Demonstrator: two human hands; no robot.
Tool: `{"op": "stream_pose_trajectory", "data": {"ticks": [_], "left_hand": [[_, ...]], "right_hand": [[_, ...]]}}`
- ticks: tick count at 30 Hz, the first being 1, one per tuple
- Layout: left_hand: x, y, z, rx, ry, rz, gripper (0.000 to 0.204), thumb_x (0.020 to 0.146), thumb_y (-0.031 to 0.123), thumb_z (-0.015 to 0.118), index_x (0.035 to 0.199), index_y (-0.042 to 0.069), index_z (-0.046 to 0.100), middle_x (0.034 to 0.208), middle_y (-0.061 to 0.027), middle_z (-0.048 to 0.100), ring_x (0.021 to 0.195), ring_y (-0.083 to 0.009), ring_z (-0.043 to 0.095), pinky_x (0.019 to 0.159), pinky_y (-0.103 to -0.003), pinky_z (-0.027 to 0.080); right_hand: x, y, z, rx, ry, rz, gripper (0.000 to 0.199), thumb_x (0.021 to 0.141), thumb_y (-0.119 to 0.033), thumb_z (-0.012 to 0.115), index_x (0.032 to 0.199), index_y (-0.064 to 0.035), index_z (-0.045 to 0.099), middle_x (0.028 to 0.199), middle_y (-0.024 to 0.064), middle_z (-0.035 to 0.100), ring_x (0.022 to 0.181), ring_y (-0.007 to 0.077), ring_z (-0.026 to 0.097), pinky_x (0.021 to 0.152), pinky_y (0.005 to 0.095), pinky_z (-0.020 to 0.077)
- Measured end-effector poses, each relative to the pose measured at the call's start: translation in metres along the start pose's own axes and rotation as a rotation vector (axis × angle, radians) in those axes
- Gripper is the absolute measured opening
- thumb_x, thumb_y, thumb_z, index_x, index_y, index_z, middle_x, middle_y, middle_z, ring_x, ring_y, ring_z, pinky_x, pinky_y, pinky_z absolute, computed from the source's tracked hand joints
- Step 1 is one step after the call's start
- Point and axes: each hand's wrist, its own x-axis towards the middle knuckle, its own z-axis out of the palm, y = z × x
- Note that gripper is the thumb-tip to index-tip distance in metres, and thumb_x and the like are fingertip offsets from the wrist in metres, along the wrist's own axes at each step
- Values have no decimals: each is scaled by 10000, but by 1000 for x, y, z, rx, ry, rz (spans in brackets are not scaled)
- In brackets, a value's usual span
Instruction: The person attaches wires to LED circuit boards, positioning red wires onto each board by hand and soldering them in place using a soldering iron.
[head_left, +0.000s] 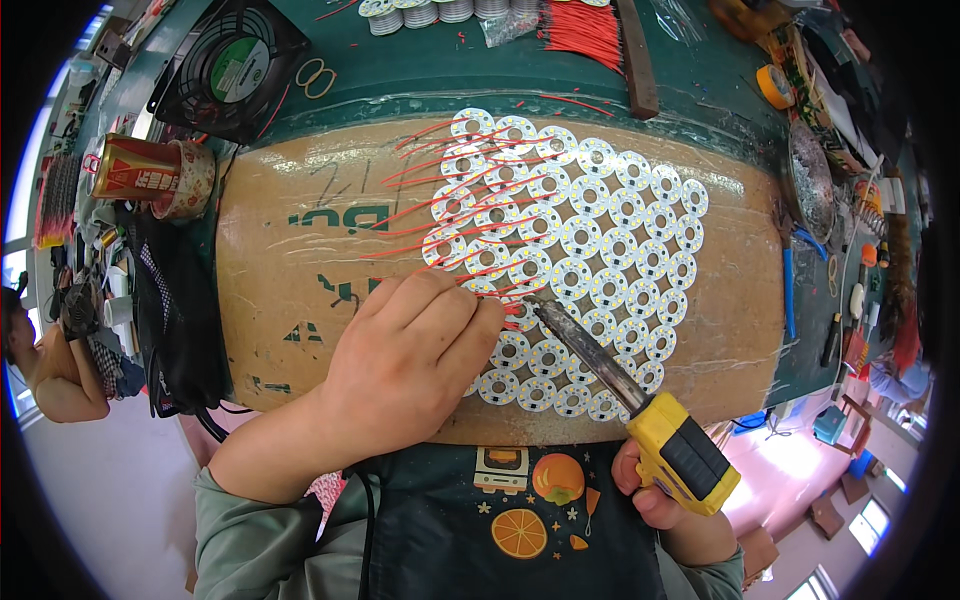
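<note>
Rows of round white LED boards (610,302), ring-shaped with small yellow chips, lie on a brown cardboard sheet (735,290). Thin red wires (410,211) stretch leftward from boards in the left columns. My left hand (405,350) is closed over the lower left boards, its fingertips pinching short red wires (513,312); it hides some boards. In my right hand (648,492) is a soldering iron (685,452) with a yellow and black handle. Its dark tip reaches the boards just right of my left fingertips; whether it touches one I cannot tell.
A black fan (232,70) stands at the far left, near a red and gold can (135,168). Beyond the cardboard lie a bundle of red wires (583,35), stacked boards (420,14) and a dark bar (638,60). Yellow tape (774,87) is at right. Another person (70,375) sits at left.
</note>
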Motion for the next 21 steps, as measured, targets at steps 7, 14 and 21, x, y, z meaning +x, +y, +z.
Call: {"op": "stream_pose_trajectory", "data": {"ticks": [7,14,21], "left_hand": [[1,2,2,-12,57,-21,358,677,-1,679,1035,5,685,915,-75,614,842,-261,621,724,-369,491],[1,2,0,5,30,-18,362,679,28,671,1040,8,681,929,-75,612,867,-261,620,740,-368,494],[1,2,0,16,14,-23,361,679,33,670,1039,9,682,936,-78,616,874,-266,622,753,-369,501]], "right_hand": [[3,-4,3,-14,24,4,297,812,-361,783,751,-142,592,689,19,585,610,261,599,561,354,472],[3,-3,1,-63,22,-20,291,808,-347,782,745,-139,589,693,20,588,608,254,597,556,353,465],[0,-6,7,239,85,20,237,823,-242,772,790,-76,606,739,50,589,650,214,593,578,325,452]]}}
